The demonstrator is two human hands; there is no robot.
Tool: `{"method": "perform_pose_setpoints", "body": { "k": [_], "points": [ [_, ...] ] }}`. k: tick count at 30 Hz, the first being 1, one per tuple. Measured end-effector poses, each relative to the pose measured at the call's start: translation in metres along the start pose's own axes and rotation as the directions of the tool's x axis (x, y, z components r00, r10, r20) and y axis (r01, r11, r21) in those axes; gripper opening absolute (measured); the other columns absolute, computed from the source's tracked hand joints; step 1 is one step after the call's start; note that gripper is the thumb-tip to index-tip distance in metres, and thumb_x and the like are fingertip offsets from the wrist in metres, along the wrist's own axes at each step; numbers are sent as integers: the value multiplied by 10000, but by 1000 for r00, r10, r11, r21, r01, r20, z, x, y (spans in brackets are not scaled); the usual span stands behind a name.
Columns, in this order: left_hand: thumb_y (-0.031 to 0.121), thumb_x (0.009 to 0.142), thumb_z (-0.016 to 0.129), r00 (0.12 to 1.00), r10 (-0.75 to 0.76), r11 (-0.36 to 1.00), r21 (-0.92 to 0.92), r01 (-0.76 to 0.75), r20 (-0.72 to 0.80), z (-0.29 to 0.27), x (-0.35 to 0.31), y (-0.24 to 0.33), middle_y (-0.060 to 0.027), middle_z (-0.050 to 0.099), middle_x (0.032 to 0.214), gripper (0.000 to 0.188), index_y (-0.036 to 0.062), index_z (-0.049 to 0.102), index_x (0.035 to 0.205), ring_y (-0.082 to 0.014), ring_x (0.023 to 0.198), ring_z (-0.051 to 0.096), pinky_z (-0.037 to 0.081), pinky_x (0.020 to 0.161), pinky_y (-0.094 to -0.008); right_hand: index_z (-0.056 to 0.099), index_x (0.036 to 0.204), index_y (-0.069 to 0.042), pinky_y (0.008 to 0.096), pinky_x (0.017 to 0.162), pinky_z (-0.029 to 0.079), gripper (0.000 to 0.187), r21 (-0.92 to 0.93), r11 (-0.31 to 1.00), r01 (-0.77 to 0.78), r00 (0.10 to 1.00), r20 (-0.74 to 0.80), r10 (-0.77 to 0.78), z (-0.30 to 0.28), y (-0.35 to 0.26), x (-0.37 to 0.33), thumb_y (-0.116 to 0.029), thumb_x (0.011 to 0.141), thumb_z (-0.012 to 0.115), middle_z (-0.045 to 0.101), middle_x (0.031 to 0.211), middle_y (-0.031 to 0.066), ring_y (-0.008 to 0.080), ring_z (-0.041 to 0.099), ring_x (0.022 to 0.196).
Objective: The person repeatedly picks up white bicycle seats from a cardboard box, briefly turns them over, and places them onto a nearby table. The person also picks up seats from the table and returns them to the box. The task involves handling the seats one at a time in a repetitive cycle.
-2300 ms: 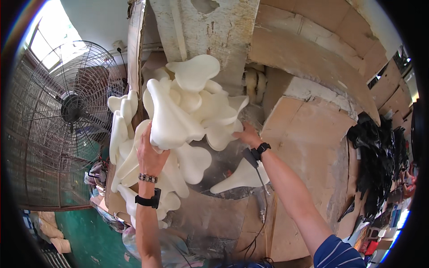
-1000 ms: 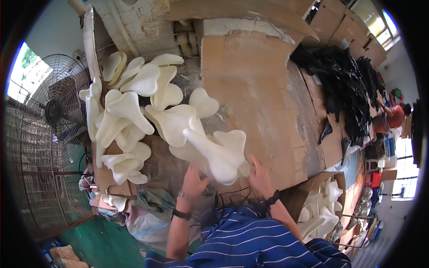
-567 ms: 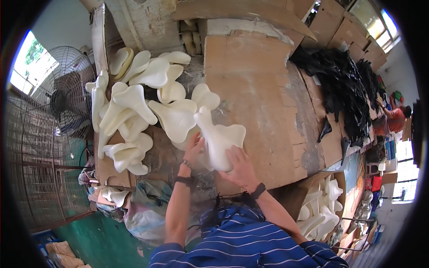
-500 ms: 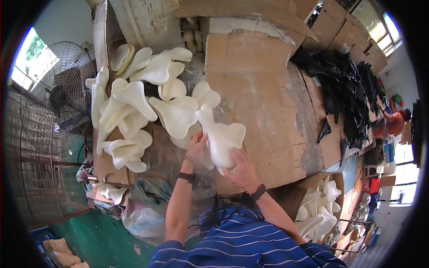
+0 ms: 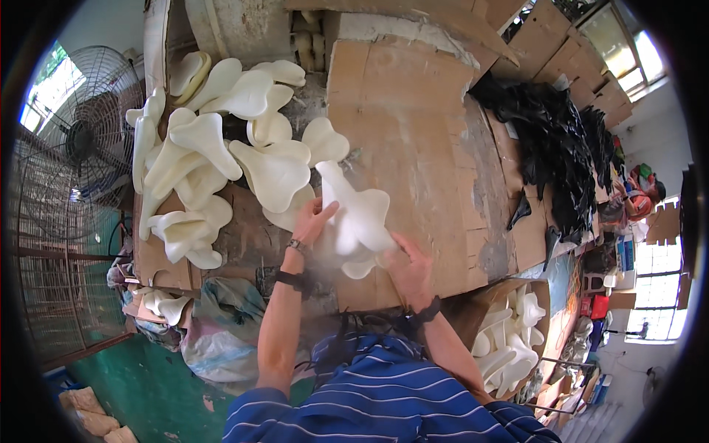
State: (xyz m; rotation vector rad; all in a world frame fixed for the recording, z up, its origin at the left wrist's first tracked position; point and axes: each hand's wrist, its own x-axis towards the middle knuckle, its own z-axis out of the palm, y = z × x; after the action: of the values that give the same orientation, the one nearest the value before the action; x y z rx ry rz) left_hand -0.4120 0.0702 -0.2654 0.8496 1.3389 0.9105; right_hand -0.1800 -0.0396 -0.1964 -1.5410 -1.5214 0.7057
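Observation:
A cream-white foam bicycle saddle pad (image 5: 358, 214) is held over the cardboard-covered table in front of me, its narrow nose pointing away. My left hand (image 5: 313, 224) grips its left edge, thumb and fingers closed on it. At its lower right corner, my right hand (image 5: 412, 272) has its fingers bent against the edge; the hand is slightly blurred. Below the pad a rounded pale piece (image 5: 359, 268) shows; I cannot tell whether it belongs to the same pad. Just left of my left hand lie loose saddle pads (image 5: 277, 173).
More pads (image 5: 199, 140) heap at the table's left. Cardboard (image 5: 402, 125) covers the tabletop. Black sheet-like pieces (image 5: 554, 155) pile at the right. A box of pads (image 5: 509, 340) stands at lower right. A wire fan (image 5: 81, 140) is at left; another person (image 5: 639, 199) is far right.
The held pad has turned and tilted, and my right hand has shifted from its near end to its lower right corner. My view has shifted slightly.

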Motion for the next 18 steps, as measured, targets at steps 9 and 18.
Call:
{"method": "perform_pose_setpoints", "body": {
  "k": [9, 18],
  "points": [
    [363, 808, 799, 992, -115, 977, 174, 123, -54, 5, -9, -20, -129, 688, 1074, 700, -96, 586, 1293, -200, 926, 672, 552, 803, -347, 654, 1281, -67, 425, 961, 545, 567, -260, 911, 319, 940, 211, -269, 5, -29, -8, -174, 757, 845, 646, 1230, 140, 351, 639, 1129],
    [307, 807, 792, 999, -45, 997, 64, 45, 0, -9, -15, -20, -132, 690, 1111, 639, -85, 604, 1277, -205, 940, 673, 549, 822, -333, 631, 1302, -53, 418, 955, 566, 591, -239, 925, 296, 926, 309, -217, -9, -24, 2, -42, 730, 777, 668, 1285, 148, 341, 667, 1141]
  ]
}}
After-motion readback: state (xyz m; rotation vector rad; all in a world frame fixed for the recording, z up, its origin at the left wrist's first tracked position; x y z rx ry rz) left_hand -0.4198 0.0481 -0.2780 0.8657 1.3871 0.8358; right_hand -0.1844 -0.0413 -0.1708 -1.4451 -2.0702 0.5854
